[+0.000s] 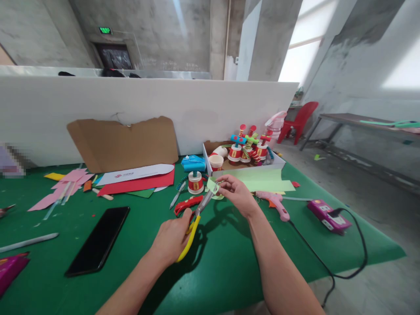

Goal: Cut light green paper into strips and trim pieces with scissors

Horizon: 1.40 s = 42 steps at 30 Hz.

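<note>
My left hand (173, 239) is closed round the yellow handles of a pair of scissors (189, 245), whose blades point up and to the right. Between thumb and fingers, my right hand (235, 192) pinches a small piece of light green paper (212, 185). The blade tips meet this paper; how far they cut into it I cannot tell. Just beyond the scissors stands a red and white paper cup (195, 183) with dark coiled strips attached. A red utility knife or stapler-like tool (187, 204) lies beside the blades, and a pen (177, 195) is left of it.
At the back, a box (262, 165) holds several decorated cups. A pink glue gun (275, 204) and a purple power strip (328, 216) with a black cable lie right. A phone (100, 240), pink paper (62, 187) and a cardboard sheet (127, 144) are left.
</note>
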Each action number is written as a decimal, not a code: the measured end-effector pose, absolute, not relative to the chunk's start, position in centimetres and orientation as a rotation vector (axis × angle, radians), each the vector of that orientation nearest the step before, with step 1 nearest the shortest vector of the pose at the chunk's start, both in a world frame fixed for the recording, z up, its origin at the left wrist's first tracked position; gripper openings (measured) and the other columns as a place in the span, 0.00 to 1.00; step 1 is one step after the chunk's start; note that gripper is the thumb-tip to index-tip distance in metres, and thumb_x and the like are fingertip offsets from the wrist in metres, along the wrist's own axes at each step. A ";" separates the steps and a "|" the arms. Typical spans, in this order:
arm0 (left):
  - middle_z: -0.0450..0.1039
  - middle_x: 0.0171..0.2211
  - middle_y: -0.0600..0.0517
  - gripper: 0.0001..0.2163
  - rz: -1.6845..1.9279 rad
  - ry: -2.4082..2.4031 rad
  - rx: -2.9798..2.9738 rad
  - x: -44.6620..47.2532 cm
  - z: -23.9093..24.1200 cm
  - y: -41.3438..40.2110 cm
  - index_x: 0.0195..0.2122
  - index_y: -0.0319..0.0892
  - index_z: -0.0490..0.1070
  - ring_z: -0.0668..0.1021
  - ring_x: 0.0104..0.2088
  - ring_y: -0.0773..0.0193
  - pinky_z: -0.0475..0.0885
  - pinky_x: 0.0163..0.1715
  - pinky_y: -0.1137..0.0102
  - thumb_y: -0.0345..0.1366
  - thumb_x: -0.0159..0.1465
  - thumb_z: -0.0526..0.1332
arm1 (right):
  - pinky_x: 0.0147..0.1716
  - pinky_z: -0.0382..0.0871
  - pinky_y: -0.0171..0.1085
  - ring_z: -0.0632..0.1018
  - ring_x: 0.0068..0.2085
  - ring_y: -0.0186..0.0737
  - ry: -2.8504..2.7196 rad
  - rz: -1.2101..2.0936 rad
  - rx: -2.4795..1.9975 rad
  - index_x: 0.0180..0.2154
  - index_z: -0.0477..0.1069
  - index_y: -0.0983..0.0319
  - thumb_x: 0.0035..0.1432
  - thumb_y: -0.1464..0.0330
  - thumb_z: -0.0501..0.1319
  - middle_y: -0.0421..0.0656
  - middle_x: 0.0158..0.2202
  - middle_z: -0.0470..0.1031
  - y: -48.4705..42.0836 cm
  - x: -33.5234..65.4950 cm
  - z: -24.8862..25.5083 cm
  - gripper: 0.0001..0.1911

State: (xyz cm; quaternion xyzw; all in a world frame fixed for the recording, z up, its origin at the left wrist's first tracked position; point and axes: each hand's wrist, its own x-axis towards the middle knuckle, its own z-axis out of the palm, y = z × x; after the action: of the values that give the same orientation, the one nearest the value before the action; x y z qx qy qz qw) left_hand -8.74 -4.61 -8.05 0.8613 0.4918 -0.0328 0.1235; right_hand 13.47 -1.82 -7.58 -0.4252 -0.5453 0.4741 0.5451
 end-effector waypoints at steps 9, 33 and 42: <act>0.78 0.36 0.46 0.10 -0.141 1.453 2.516 -8.9 -7.9 -4.5 0.48 0.43 0.56 0.80 0.39 0.49 0.66 0.33 0.66 0.35 0.65 0.51 | 0.35 0.67 0.35 0.75 0.32 0.34 -1.276 1.072 -1.065 0.38 0.71 0.60 0.49 0.64 0.68 0.36 0.28 0.73 -1.7 14.0 -7.7 0.14; 0.76 0.37 0.49 0.14 1.048 1.008 1.726 -7.3 -6.3 -1.0 0.35 0.43 0.61 0.79 0.35 0.62 0.74 0.33 0.68 0.46 0.57 0.63 | 0.36 0.70 0.36 0.77 0.31 0.35 -1.028 1.078 -1.022 0.33 0.72 0.60 0.42 0.65 0.71 0.37 0.27 0.75 -1.7 11.5 -7.6 0.15; 0.70 0.28 0.57 0.15 1.265 1.064 1.557 -4.9 -9.1 0.2 0.32 0.43 0.60 0.74 0.29 0.68 0.71 0.31 0.71 0.43 0.52 0.65 | 0.32 0.68 0.34 0.74 0.29 0.33 -1.133 1.193 -1.038 0.34 0.70 0.60 0.43 0.67 0.69 0.35 0.25 0.73 -2.3 9.6 -7.9 0.14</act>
State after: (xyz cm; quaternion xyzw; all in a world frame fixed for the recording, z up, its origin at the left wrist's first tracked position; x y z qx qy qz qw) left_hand -4.85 0.15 -9.07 0.6216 0.4249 0.5050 0.4220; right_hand 9.62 -2.26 -7.94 -0.4410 -0.4814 0.5069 0.5628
